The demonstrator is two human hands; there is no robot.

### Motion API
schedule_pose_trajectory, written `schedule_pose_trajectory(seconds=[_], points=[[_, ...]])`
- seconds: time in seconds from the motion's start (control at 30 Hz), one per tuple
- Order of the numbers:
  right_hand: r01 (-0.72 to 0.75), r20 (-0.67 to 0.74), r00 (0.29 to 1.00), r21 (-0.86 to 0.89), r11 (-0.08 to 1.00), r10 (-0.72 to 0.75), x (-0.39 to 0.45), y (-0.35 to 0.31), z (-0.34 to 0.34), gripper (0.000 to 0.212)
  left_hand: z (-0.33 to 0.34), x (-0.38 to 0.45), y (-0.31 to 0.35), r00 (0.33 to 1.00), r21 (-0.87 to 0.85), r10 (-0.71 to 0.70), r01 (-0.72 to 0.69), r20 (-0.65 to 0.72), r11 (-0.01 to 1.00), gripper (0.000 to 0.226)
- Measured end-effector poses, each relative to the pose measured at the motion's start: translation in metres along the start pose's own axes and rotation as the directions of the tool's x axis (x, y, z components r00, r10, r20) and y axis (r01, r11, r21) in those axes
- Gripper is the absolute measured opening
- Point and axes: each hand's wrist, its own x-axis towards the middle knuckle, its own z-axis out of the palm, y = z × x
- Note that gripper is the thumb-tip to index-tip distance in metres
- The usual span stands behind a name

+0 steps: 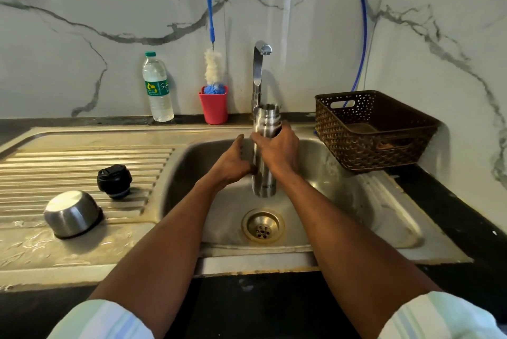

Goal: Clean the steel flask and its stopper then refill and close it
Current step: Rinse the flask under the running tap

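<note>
Nearest the camera, two striped rolled sleeves point(101, 319) frame bare forearms reaching over the front edge of the steel sink point(356, 201). In the basin floor sits the round brass-toned drain strainer point(262, 226). Above it, held clear of the basin, is the steel flask point(264, 174), upright with its long axis vertical, its base towards the drain and its open, threaded mouth pointing up just below the tap. The right hand point(277, 148) wraps round the flask's upper body, fingers curled over it. The left hand point(233, 163) lies against the flask's left side lower down, fingers fairly straight along the metal; whether it actually grips cannot be told.

To the left, on the wet ribbed drainboard point(82, 163), the steel cap cup point(72, 214) stands upside down, and just behind it rests the black stopper point(114, 181), apart from the flask.

Further back, at the right of the sink on the dark table point(466, 215), a brown woven plastic basket point(375, 130) stands; its contents cannot be made out. The chrome tap point(259, 69) rises behind the flask. Against the marble-patterned wall, a red cup point(214, 108) holds a blue-handled bottle brush point(211, 37), bristles down, handle leaning on the wall. Left of it stands a capped plastic water bottle point(157, 89), filled with clear water. A blue hose point(362, 23) hangs behind the basket.
</note>
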Motion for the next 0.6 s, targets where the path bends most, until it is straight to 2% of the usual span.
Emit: schedule_pose_trajectory(seconds=[0.07,0.2,0.3,0.43,0.53,0.6], points=[[-0.031,0.053,0.998,-0.044,0.999,0.033,-0.001,0.003,0.0,0.05,0.002,-0.001,0.001,1.0,0.002,0.002,-0.002,0.0,1.0,0.109],[0.053,-0.046,0.998,0.027,0.998,-0.052,0.0,-0.001,0.001,0.056,0.002,0.001,0.0,1.0,-0.018,-0.004,0.005,0.005,1.0,0.113],[-0.047,0.067,0.996,-0.044,0.998,0.05,-0.001,0.005,-0.002,0.05,0.002,-0.008,0.006,1.0,-0.023,-0.005,0.005,-0.005,1.0,0.106],[0.036,-0.038,0.999,0.028,0.999,-0.035,0.002,0.002,-0.001,0.055,0.0,-0.003,0.002,1.0,-0.028,-0.006,0.005,-0.02,1.0,0.101],[-0.062,0.067,0.996,-0.051,0.997,0.066,0.0,0.006,-0.001,0.048,0.002,-0.002,0.001,1.0,-0.033,-0.007,0.007,-0.018,0.999,0.101],[-0.051,0.019,0.998,-0.014,0.999,0.051,0.001,0.005,-0.001,0.048,0.002,-0.002,0.001,1.0,-0.031,-0.014,0.014,-0.01,0.999,0.102]])
